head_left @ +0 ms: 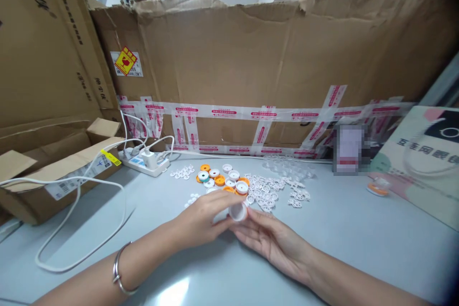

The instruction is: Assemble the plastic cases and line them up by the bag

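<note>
A small white round cap (pixel 238 212), its hollow side facing me, is held between both hands. My left hand (pixel 204 215) grips it from the left with thumb and fingers. From the right and below, my right hand (pixel 267 236) holds the same piece by its fingertips. Just beyond lie several round white and orange caps (pixel 219 180), some stacked, one with a teal rim. A heap of flat white openwork pieces (pixel 265 191) is spread to their right. Small white discs (pixel 182 172) sit to the left of the caps.
Clear plastic pieces (pixel 287 167) lie at the back. On the left are a power strip (pixel 145 160), a loose white cable (pixel 124 201) and an open carton (pixel 60 172). An orange-and-clear item (pixel 378 187) stands by a printed box (pixel 423 162) at right. Large cardboard (pixel 229 57) walls the rear.
</note>
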Demonstrator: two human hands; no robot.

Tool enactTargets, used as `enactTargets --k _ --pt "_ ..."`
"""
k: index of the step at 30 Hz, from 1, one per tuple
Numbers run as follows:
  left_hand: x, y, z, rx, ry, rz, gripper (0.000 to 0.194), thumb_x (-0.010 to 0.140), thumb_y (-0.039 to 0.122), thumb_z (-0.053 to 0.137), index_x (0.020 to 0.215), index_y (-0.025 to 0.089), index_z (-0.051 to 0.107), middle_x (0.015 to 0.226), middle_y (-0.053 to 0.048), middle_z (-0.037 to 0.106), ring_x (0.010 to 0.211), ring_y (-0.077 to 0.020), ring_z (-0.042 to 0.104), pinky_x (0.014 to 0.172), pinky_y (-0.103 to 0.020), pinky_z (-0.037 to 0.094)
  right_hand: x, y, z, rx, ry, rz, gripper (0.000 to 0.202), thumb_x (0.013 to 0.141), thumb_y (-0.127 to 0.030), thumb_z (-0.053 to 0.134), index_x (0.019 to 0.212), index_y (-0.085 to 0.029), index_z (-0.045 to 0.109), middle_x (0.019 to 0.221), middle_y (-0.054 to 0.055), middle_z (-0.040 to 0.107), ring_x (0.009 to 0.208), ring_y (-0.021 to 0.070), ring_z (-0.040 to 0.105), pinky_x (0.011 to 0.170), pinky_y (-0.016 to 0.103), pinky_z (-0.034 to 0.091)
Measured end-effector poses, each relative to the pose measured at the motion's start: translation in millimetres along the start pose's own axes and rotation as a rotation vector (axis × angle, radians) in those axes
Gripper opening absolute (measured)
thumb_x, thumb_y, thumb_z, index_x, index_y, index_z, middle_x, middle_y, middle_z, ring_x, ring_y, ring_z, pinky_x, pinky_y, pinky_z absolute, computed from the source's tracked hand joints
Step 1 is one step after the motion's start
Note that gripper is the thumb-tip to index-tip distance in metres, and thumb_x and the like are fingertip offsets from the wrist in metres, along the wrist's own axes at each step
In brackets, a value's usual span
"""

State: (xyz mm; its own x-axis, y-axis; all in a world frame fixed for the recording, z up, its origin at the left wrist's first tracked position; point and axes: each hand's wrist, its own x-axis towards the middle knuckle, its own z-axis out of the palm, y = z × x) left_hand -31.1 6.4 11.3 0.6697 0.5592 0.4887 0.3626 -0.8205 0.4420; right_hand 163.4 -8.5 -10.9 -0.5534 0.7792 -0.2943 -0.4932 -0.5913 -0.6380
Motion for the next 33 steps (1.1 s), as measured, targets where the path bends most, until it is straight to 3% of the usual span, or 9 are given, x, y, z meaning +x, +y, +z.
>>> enactTargets --k 3,9,14,24,33 --pt "-0.2 -2.3 1.4 0.001 0.01 0.014 0.034 0.085 0.017 0.053 0.119 0.02 0.049 0.113 -0.007 0.061 0.105 -0.0162 0.055 0.091 -0.031 0.044 -0.1 0.2 2.2 -0.002 0.022 -0.034 0.017 0.08 -0.019 0.062 0.091 -0.007 0.067 0.088 0.011 0.071 0.091 0.0186 0.066 0.089 0.029 0.049" --pt "-1.3 -7.8 7.2 0.093 0.094 0.051 0.033 0.081 0.031 0.06 0.111 0.017 0.054 0.103 -0.01 0.062 0.097 -0.0204 0.056 0.084 -0.035 0.045 1.2 1.8 3.0 -0.022 0.049 -0.065 0.014 0.079 -0.019 0.064 0.086 -0.007 0.068 0.084 0.009 0.072 0.082 0.0158 0.068 0.086 0.028 0.051" --pt "0.2 -3.0 5.0 0.128 0.012 0.04 0.029 0.083 0.013 0.053 0.112 0.019 0.054 0.105 -0.008 0.06 0.099 -0.0193 0.053 0.085 -0.034 0.043 1.3 2.8 3.4 -0.045 0.061 -0.082 0.018 0.078 -0.02 0.065 0.09 -0.007 0.068 0.088 0.01 0.071 0.087 0.0168 0.066 0.09 0.03 0.049" --pt "1.7 5.4 -4.5 0.113 -0.097 -0.002 0.042 0.081 0.003 0.047 0.117 0.023 0.052 0.111 -0.006 0.058 0.104 -0.0195 0.05 0.087 -0.035 0.039 2.4 3.5 -1.1 -0.07 0.048 -0.069 0.015 0.077 -0.021 0.065 0.084 -0.009 0.068 0.085 0.01 0.072 0.082 0.0157 0.067 0.086 0.029 0.049" --pt "3.2 7.4 -2.6 0.157 -0.032 -0.068 0.026 0.081 0.019 0.057 0.107 0.021 0.056 0.105 -0.005 0.062 0.098 -0.0202 0.052 0.081 -0.034 0.039 1.3 2.6 2.4 -0.104 0.01 -0.071 0.018 0.08 -0.023 0.063 0.089 -0.008 0.068 0.087 0.009 0.071 0.084 0.0151 0.066 0.087 0.029 0.048"
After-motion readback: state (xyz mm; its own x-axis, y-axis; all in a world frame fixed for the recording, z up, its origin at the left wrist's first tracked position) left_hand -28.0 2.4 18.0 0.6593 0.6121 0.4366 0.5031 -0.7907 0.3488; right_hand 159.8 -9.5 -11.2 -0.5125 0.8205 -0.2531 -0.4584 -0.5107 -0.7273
